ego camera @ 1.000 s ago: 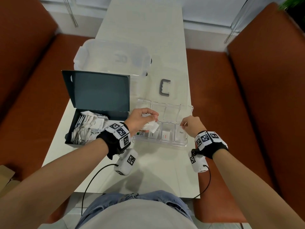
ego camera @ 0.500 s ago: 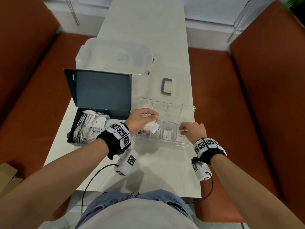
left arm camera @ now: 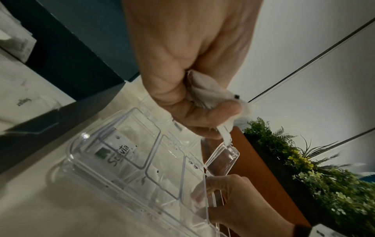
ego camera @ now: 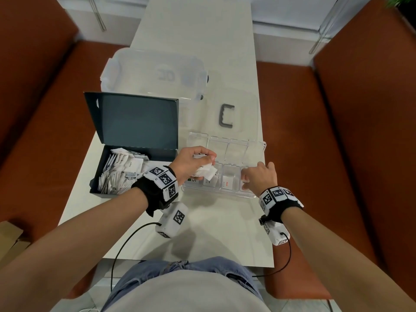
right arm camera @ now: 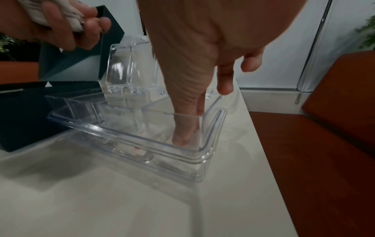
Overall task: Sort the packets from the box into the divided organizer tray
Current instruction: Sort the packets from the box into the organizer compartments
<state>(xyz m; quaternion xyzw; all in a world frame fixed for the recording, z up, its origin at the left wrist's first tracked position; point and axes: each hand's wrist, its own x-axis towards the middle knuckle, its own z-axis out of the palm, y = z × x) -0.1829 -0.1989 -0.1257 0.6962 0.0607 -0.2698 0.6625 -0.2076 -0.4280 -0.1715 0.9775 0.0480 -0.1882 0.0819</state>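
A dark box point(ego camera: 95, 184) at the left holds several white packets point(ego camera: 121, 174). Right of it stands the clear divided organizer tray point(ego camera: 216, 192), its lids tipped back. My left hand point(ego camera: 195, 162) hovers over the tray's left end and grips a bunch of white packets point(ego camera: 206, 173), crumpled in the fist point(left arm camera: 205, 89). My right hand point(ego camera: 258, 176) reaches thumb and forefinger down to the floor of the rightmost compartment point(right arm camera: 182, 137); whether they pinch a packet is hidden. A Stevia packet point(left arm camera: 117, 154) lies in the leftmost compartment, a red-printed one point(ego camera: 227, 183) further right.
The box's lid point(ego camera: 135, 122) stands open behind it. A clear lidded bin point(ego camera: 155, 73) and a grey handle point(ego camera: 226, 115) on a clear lid sit further back. Brown benches point(ego camera: 337, 154) flank the narrow table; its right edge runs just beside the tray.
My right hand has come down from above the tray into the rightmost compartment. The left hand has stayed over the tray's left end with its bunch of packets.
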